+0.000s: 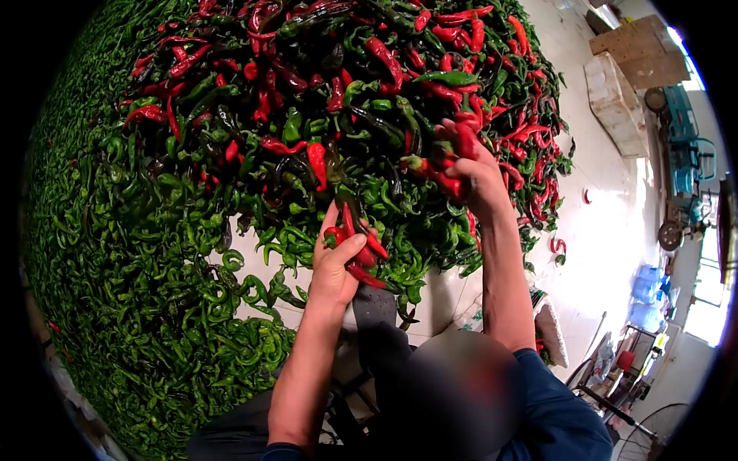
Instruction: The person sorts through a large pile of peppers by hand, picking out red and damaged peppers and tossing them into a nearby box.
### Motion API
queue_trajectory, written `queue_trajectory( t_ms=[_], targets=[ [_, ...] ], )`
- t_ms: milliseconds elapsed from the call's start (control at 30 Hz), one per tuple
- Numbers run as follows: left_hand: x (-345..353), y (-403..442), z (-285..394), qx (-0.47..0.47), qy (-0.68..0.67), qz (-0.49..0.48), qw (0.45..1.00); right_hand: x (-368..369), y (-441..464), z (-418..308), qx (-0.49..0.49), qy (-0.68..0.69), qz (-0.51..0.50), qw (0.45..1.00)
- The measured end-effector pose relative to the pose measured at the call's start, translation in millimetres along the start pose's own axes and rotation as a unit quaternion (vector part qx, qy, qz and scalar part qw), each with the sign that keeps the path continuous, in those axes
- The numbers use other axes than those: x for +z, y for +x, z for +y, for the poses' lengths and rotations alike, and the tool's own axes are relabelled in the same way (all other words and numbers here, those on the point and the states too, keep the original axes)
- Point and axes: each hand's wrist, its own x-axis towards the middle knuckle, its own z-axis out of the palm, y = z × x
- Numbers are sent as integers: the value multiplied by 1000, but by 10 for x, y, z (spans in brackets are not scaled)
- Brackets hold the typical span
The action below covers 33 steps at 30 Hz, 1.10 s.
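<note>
My left hand (342, 257) is closed around several red peppers (364, 253), with the thumb laid across them, at the near edge of the pile. To the right and farther up, my right hand (474, 173) grips more red peppers (446, 183), one with a green stem end; it is slightly blurred. Both hands are over a big heap of mixed red, dark and green peppers (377, 127). A single red pepper (317, 165) lies on the heap just beyond my left hand.
Green peppers (154, 307) spread over the floor at the left. White boxes (615, 104), a teal cart (683, 138) and blue water bottles (648, 296) stand at the right. A white sack (550, 330) is beside my right forearm. Stray red peppers (557, 246) lie on the tiles.
</note>
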Motion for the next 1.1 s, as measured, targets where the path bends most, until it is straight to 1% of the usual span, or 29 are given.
queue_trajectory(
  t_ms=[33, 67, 100, 133, 167, 200, 233, 267, 400, 433, 467, 533, 567, 667, 700, 800, 833, 933, 1000, 1033, 1067, 1100],
  targets=[
    [5, 34, 4, 7, 0, 0, 1000, 110, 57, -51, 9, -48, -13, 999],
    [5, 69, 13, 15, 1, 0, 1000, 212, 121, -62, 90, -85, -9, 992],
    [-25, 100, 37, 8, -2, 3, 1000, 265, 222, 112, 34, -232, 45, 971],
    [-45, 107, 68, 2, 6, 9, 1000, 407, 287, 215, -23, -371, 96, 923],
    [-68, 111, 100, -3, 12, 16, 1000, 498, 237, 267, -66, -433, 154, 886],
    [-96, 110, 131, -6, 17, 24, 1000, 533, 257, 253, -37, -328, 128, 935],
    [-115, 86, 158, -8, 18, 29, 999, 550, 269, 252, -5, -218, 100, 971],
    [-153, 72, 165, -8, 18, 33, 999, 564, 275, 267, 30, -104, 71, 992],
    [-191, 17, 143, -1, 32, 51, 998, 597, 343, 315, -12, -127, 72, 989],
    [-175, 4, 145, 5, 37, 56, 998, 537, 330, 337, -39, -85, 65, 993],
    [-179, -5, 161, 5, 39, 58, 998, 419, 272, 278, 34, -8, 13, 999],
    [-223, -34, 189, 7, 39, 64, 997, 393, 86, 229, 54, 141, 37, 988],
    [-253, -55, 206, 6, 36, 60, 998, 322, 89, 335, 28, 189, 40, 981],
    [-329, -67, 290, 7, 34, 49, 998, -58, -91, 527, 83, 261, -49, 961],
    [-348, -83, 303, 8, 37, 48, 998, -174, -109, 645, 109, 290, -53, 949],
    [-293, -78, 333, 10, 64, 46, 997, -247, -213, 759, 119, 340, -101, 928],
    [-240, -65, 336, 12, 78, 43, 996, -181, -239, 718, 107, 350, -138, 920],
    [20, 10, 351, 33, 123, 35, 991, -142, -307, 803, 120, 366, -129, 914],
    [226, 53, 451, 31, 165, 24, 986, -12, -362, 698, 129, 279, -102, 946],
    [274, 75, 453, 45, 213, 13, 976, 90, -396, 668, 112, 222, -84, 965],
    [283, 127, 449, 39, 197, 0, 980, 195, -433, 635, 94, 165, -65, 980],
    [279, 190, 445, 34, 182, -15, 983, 310, -467, 593, 116, 166, -53, 978]
  ],
)
